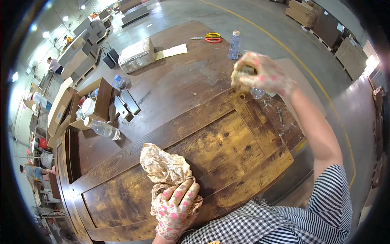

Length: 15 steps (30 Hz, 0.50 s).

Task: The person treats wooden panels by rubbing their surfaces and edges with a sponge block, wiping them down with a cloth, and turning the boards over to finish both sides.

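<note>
Both my hands wear white gloves with pink flowers. My left hand is closed on a crumpled, brown-stained cloth rag, which rests on a brown wooden panel with recessed sections and a dark, mottled finish. Over the panel's far right corner, my right hand grips a stained, yellowish pad; whether it is a sponge or folded cloth I cannot tell. Near that corner, partly behind my right hand, sits a clear plastic item. A round hole shows in the panel's frame close by.
The worktable carries yellow-and-red scissors, a clear corked bottle, a wrapped block, a paper sheet, a lying bottle and a cardboard box of supplies. Other people work at the far left.
</note>
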### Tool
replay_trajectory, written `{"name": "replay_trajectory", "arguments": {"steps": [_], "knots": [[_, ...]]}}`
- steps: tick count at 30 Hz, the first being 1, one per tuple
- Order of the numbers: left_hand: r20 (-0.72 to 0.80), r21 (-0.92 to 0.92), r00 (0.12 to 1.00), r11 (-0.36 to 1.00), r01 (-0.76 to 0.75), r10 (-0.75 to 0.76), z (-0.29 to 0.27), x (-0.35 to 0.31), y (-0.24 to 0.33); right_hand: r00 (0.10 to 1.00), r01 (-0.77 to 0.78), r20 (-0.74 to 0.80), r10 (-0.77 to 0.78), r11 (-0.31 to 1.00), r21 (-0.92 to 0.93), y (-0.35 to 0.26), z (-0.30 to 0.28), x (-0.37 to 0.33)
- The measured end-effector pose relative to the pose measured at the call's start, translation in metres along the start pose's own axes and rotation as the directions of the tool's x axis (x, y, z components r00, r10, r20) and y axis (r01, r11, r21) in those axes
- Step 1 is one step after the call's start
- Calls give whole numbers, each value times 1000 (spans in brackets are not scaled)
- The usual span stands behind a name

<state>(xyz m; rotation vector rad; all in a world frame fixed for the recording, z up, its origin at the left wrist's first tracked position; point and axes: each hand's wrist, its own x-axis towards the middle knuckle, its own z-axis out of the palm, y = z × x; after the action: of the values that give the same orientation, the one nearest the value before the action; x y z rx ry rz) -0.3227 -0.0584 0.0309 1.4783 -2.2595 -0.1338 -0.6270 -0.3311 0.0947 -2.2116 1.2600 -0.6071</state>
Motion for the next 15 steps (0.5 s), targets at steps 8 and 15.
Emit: {"name": "replay_trajectory", "arguments": {"steps": [8,15], "knots": [[-71,-26,997,999,33,-35,-29,73,-15,970,180,-35,-240,616,767,-38,62,-169],[-156,-42,908,915,-400,390,67,242,12,990,127,-68,-123,574,809,-27,105,-181]]}}
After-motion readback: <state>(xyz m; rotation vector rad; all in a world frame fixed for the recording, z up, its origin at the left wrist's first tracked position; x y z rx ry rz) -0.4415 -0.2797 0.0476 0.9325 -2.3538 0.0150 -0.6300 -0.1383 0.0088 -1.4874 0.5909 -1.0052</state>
